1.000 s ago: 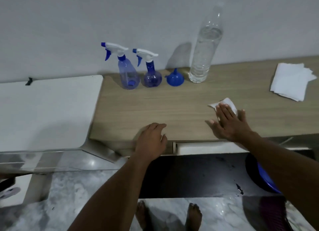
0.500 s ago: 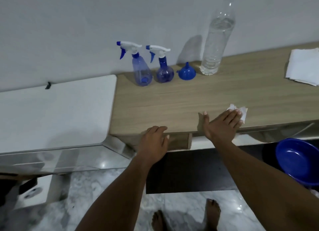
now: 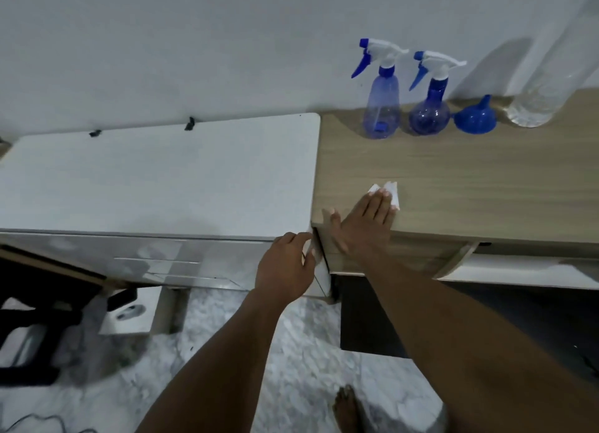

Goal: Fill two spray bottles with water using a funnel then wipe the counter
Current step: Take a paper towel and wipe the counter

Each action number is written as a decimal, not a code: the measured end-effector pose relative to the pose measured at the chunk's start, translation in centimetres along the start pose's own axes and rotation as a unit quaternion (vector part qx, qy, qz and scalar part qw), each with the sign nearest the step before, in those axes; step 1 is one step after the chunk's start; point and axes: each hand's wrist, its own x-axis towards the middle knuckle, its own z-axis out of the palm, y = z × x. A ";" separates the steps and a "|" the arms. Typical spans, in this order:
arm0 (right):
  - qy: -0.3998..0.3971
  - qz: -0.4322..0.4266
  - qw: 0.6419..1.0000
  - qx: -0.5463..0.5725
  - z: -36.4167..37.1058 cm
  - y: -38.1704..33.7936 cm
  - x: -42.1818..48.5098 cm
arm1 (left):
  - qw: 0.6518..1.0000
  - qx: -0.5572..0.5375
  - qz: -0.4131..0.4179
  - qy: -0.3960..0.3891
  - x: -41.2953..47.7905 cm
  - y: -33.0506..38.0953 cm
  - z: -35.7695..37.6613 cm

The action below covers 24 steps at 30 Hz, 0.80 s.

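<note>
Two blue spray bottles stand against the wall on the wooden counter (image 3: 470, 180): a paler one (image 3: 381, 108) and a darker round one (image 3: 429, 108). A blue funnel (image 3: 475, 119) rests upside down beside them, then a tall clear water bottle (image 3: 551, 69). My right hand (image 3: 363, 228) lies flat on the counter's front left corner, pressing a white tissue (image 3: 387, 191) under its fingers. My left hand (image 3: 287, 262) rests on the front corner of the white cabinet (image 3: 162, 180), fingers curled over the edge.
The white cabinet top adjoins the counter's left end. A white drawer front (image 3: 518, 270) sits under the counter at right. Marble floor lies below, with a dark object (image 3: 39, 319) at the left and my bare foot (image 3: 346, 406).
My right hand has slid the tissue leftward along the counter to its left corner. My left hand has shifted left from the counter edge to the white cabinet's corner. The view has panned left.
</note>
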 end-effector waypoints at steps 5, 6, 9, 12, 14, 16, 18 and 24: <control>-0.043 -0.182 0.979 -0.076 0.0 0.5 0.5 | 1.000 -0.013 -0.011 0.001 -0.3 -1.8 0.6; -0.054 -0.235 0.966 -0.097 -0.3 1.4 0.7 | 1.000 -0.011 -0.009 -0.004 -0.4 -1.8 1.0; -0.070 -0.375 0.913 -0.145 -1.8 4.8 1.4 | 1.000 -0.010 0.009 -0.012 -0.5 -1.1 2.6; -0.045 -0.442 0.879 -0.172 -3.3 8.6 1.8 | 0.999 -0.006 0.035 -0.029 0.0 1.1 4.4; -0.019 -0.452 0.872 -0.187 -4.1 11.5 1.9 | 0.998 0.004 0.054 -0.040 0.6 3.3 5.5; -0.009 -0.441 0.877 -0.189 -5.3 14.9 2.1 | 0.996 0.010 0.076 -0.047 1.1 5.9 6.4; -0.006 -0.426 0.886 -0.184 -6.9 18.3 2.5 | 0.994 0.014 0.088 -0.055 1.7 8.7 7.3; -0.014 -0.357 0.917 -0.180 -12.5 30.5 3.9 | 0.990 0.016 0.116 -0.078 4.2 17.7 11.1</control>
